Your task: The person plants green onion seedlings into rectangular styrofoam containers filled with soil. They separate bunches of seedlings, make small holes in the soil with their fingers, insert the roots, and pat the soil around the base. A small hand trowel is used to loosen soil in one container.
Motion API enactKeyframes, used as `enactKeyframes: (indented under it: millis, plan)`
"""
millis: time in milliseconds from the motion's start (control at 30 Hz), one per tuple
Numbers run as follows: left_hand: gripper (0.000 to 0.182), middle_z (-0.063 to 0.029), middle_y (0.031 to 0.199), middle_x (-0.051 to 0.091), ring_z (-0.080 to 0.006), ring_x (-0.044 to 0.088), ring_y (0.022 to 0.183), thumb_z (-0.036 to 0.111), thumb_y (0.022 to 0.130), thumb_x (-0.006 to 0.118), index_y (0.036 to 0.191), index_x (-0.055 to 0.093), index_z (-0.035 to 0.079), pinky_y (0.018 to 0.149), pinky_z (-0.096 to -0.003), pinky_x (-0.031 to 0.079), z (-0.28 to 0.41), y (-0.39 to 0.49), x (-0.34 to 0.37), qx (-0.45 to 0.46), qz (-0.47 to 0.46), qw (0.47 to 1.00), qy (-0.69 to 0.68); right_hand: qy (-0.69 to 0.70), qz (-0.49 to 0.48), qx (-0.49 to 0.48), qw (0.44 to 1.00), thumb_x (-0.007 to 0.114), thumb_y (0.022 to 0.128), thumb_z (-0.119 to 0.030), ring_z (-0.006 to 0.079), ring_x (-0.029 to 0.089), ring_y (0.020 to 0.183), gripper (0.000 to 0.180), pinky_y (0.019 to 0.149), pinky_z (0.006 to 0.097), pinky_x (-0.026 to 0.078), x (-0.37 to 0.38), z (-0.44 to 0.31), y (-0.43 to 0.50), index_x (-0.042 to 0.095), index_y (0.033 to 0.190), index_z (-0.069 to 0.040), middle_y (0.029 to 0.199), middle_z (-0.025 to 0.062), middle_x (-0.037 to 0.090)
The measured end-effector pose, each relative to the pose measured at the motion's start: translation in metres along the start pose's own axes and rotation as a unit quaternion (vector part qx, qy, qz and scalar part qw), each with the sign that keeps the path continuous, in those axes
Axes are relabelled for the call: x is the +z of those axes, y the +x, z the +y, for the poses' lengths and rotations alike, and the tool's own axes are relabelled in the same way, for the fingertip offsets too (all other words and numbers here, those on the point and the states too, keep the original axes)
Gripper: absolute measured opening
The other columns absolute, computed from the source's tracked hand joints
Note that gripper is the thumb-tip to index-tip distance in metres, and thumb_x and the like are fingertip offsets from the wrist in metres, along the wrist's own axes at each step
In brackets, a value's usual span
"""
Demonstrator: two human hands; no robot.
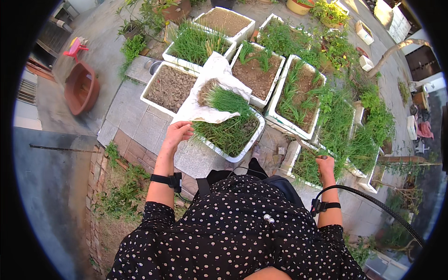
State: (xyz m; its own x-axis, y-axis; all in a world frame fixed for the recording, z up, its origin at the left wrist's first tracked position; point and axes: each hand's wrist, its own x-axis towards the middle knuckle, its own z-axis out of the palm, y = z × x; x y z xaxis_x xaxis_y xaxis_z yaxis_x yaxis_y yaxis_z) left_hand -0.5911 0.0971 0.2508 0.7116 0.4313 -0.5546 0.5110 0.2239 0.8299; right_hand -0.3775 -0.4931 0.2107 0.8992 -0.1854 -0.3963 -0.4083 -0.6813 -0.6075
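My left hand (179, 133) is beside the lower left corner of a white cloth or sack (206, 85), its fingers loosely bent and nothing seen in them. Whether the fingertips touch the cloth is unclear. On the cloth lies a bunch of green seedlings (227, 99), chive-like, with pale roots and dry ends to the left. Below it, a white-rimmed planter (260, 131) holds dark soil and grassy plants. My right hand (325, 168) grips a slender brown-handled hand tool (307, 147), which slants up and left over a planter edge; its far end is hard to make out.
White foam planters with soil stand around, one with bare lumpy soil (169, 85) and one with sparse green tufts (259, 75). A long planter (297, 96) sits to the right. Paving slabs (140, 119), a brown plastic tub (82, 87) and a pink stool (75, 50) lie left.
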Motion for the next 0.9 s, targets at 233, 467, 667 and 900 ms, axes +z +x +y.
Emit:
enactKeyframes:
  millis: [233,467,667,900]
  plan:
    - [0.024,-0.0048,0.09,0.069,-0.0115,0.063,0.075,0.017,0.091,0.057,0.109,0.063,0.004,0.067,-0.0249,0.051,0.01,0.0,0.002,0.011,0.027,0.999,-0.036,-0.017,0.014,0.006,1.0,0.069,0.067,-0.007,0.0149,0.05,0.04,0.011,0.037,0.0299,0.039,-0.01,-0.007,0.017,0.062,0.073,-0.001,0.054,0.0042,0.055]
    - [0.025,-0.0062,0.091,0.068,-0.0127,0.065,0.075,0.019,0.091,0.057,0.11,0.063,0.003,0.065,-0.0245,0.052,0.02,0.008,-0.005,0.053,0.038,0.997,-0.052,-0.071,0.058,0.004,0.996,0.072,0.065,-0.008,0.016,0.049,0.038,0.013,0.037,0.0311,0.038,-0.022,-0.004,0.035,0.061,0.068,-0.001,0.052,0.0043,0.053]
    - [0.024,-0.0056,0.089,0.068,-0.0132,0.065,0.075,0.018,0.091,0.058,0.108,0.063,0.004,0.064,-0.0248,0.052,0.031,0.023,0.002,0.042,0.063,0.997,-0.035,-0.087,0.04,-0.003,0.995,0.074,0.063,-0.016,0.0223,0.063,0.061,0.019,0.061,0.0356,0.05,0.0,-0.014,0.074,0.066,0.074,-0.002,0.067,0.01,0.066]
    - [0.024,-0.0062,0.09,0.068,-0.0125,0.064,0.075,0.017,0.092,0.058,0.109,0.063,0.003,0.066,-0.0253,0.053,0.05,0.076,0.053,0.012,0.044,0.999,0.019,0.036,-0.027,0.004,0.999,0.073,0.07,-0.003,0.0116,0.048,0.04,0.023,0.036,0.0277,0.036,0.04,-0.047,0.147,0.066,0.091,0.001,0.058,0.004,0.057]
